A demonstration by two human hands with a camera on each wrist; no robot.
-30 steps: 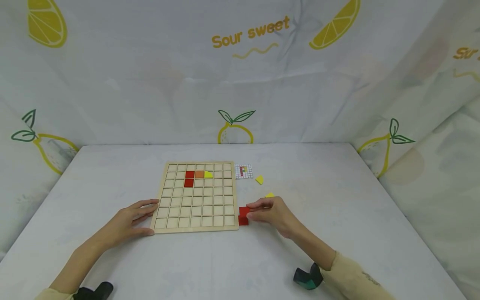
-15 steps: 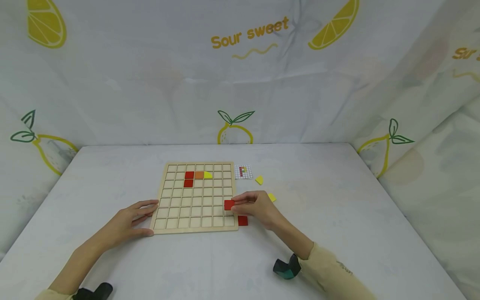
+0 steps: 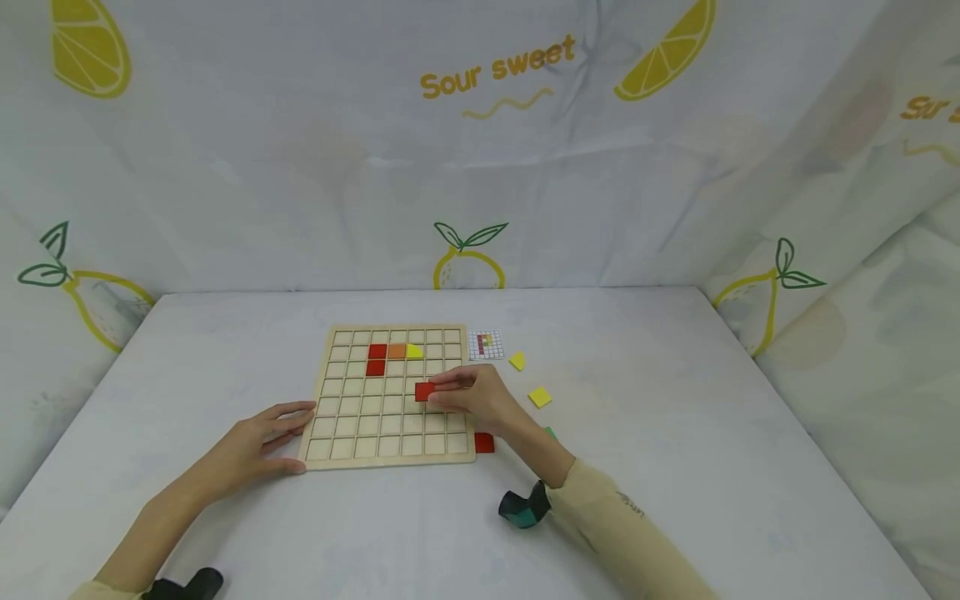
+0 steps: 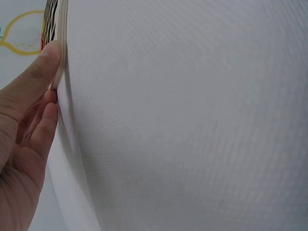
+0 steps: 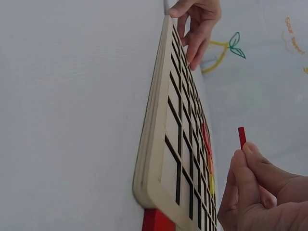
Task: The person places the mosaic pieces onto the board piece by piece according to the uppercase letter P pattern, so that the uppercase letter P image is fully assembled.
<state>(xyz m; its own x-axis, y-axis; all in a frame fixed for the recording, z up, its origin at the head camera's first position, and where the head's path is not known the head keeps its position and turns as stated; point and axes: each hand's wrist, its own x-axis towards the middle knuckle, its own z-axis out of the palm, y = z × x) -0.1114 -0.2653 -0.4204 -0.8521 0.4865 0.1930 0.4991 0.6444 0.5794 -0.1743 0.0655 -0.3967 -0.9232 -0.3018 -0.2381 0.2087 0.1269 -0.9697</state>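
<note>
Between thumb and fingertips, my right hand point(image 3: 472, 392) pinches a red square tile point(image 3: 423, 392), raised over the gridded wooden board point(image 3: 371, 406). In the right wrist view this tile point(image 5: 242, 138) shows edge-on, clear of the board. My left hand point(image 3: 251, 446) rests against the board's lower left corner, fingers along the left side and thumb near the front. The left wrist view shows its thumb point(image 4: 41, 67) touching the board's edge. Set in the board's upper rows are two red tiles point(image 3: 377, 359), an orange tile point(image 3: 397, 352) and a yellow round-sided tile point(image 3: 415, 352).
A small printed pattern card point(image 3: 486, 344) lies by the board's upper right. Loose to the right are a yellow wedge-like tile point(image 3: 517, 361), a yellow tile point(image 3: 540, 397) and a red tile point(image 3: 484, 442). A green piece point(image 3: 551, 432) is partly hidden behind the right forearm.
My right hand has picked up a red tile from right of the board and carried it left and up over the grid. A green piece has come into view. The left hand stays put.
</note>
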